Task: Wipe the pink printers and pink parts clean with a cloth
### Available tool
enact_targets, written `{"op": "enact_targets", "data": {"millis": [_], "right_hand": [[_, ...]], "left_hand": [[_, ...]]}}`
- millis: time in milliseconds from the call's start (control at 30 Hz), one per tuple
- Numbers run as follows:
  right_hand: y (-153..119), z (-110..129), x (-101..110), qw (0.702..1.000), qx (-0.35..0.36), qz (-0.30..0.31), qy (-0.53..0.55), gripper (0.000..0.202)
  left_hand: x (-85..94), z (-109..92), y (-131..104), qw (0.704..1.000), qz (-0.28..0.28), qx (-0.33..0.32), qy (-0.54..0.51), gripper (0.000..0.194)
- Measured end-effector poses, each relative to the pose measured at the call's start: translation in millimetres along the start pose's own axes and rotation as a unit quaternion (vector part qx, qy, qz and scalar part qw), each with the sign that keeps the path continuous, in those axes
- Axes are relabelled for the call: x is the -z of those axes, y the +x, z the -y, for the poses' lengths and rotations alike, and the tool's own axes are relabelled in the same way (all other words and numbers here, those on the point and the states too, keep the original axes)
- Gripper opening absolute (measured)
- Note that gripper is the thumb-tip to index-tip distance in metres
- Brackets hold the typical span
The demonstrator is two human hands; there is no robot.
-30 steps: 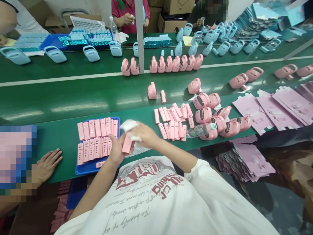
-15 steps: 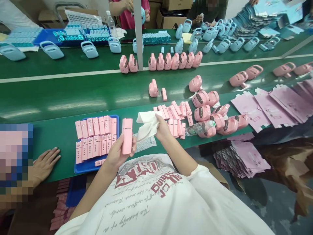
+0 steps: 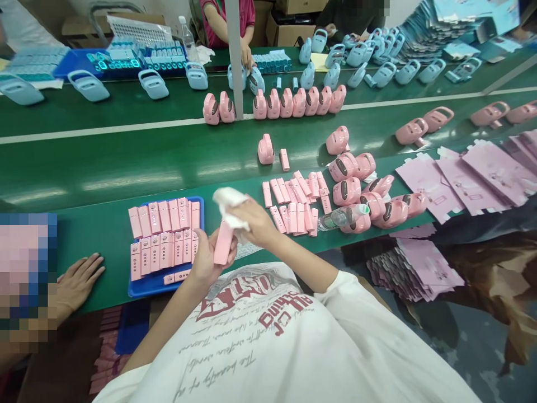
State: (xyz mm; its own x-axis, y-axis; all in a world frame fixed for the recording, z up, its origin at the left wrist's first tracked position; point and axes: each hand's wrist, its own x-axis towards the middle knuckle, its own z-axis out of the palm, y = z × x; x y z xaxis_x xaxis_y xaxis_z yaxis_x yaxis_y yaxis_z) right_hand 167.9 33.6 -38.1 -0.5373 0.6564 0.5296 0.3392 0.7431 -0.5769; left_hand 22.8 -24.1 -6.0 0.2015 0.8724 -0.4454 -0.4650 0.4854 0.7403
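Observation:
In my left hand (image 3: 206, 254) I grip a pink rectangular stick-shaped piece (image 3: 224, 244), tilted, with its upper end under the cloth. My right hand (image 3: 254, 223) is closed on a white cloth (image 3: 229, 200) and presses it against the top of that piece. To the left, a blue tray (image 3: 165, 287) holds rows of similar pink pieces with small dark marks. More loose pink pieces (image 3: 298, 215) lie on the green table to the right of my right hand. Beneath my hands a printed sheet (image 3: 248, 250) is partly hidden.
A clear bottle (image 3: 342, 218) lies beside pink handled units (image 3: 347, 191) at the right. Flat pink boxes (image 3: 423, 184) spread further right. Another person's hand (image 3: 81, 280) rests on the table at the left. Beyond the belt (image 3: 126, 162) stand light-blue units (image 3: 154, 84).
My right hand has moved left, bringing the cloth onto the top of the pink piece. The piece has tilted. Across the belt, a co-worker's hand has come down to a blue unit.

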Motion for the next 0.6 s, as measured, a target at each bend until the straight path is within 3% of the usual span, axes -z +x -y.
{"op": "enact_targets", "data": {"millis": [100, 200, 267, 367, 433, 467, 533, 600], "right_hand": [[-2, -3, 1, 0.998, -0.056, -0.028, 0.013, 0.043], [-13, 4, -7, 0.992, -0.085, 0.031, 0.088, 0.044], [-18, 8, -12, 0.97, -0.181, 0.032, 0.158, 0.047], [-15, 4, -13, 0.883, -0.369, -0.094, 0.273, 0.053], [-8, -1, -9, 0.812, -0.435, -0.198, 0.335, 0.056], [-4, -3, -7, 0.79, -0.443, -0.233, 0.354, 0.058], [2, -3, -4, 0.795, -0.426, -0.245, 0.355, 0.06], [3, 3, -4, 0.864, -0.352, -0.177, 0.313, 0.061]], "left_hand": [[-3.9, -5, -5, 0.999, 0.037, -0.03, 0.008, 0.077], [-6.5, -8, -7, 0.997, 0.051, -0.051, 0.025, 0.073], [-7.2, -10, -7, 0.995, 0.063, -0.06, 0.039, 0.06], [-7.8, -10, -6, 0.996, 0.058, -0.052, 0.043, 0.042], [-9.0, -10, -4, 0.999, 0.012, -0.037, 0.02, 0.037], [-9.7, -9, -2, 0.999, -0.016, -0.028, 0.001, 0.037], [-10.6, -8, 4, 0.998, -0.051, -0.008, -0.04, 0.037], [-8.7, -6, 10, 0.998, -0.049, 0.006, -0.05, 0.035]]}}
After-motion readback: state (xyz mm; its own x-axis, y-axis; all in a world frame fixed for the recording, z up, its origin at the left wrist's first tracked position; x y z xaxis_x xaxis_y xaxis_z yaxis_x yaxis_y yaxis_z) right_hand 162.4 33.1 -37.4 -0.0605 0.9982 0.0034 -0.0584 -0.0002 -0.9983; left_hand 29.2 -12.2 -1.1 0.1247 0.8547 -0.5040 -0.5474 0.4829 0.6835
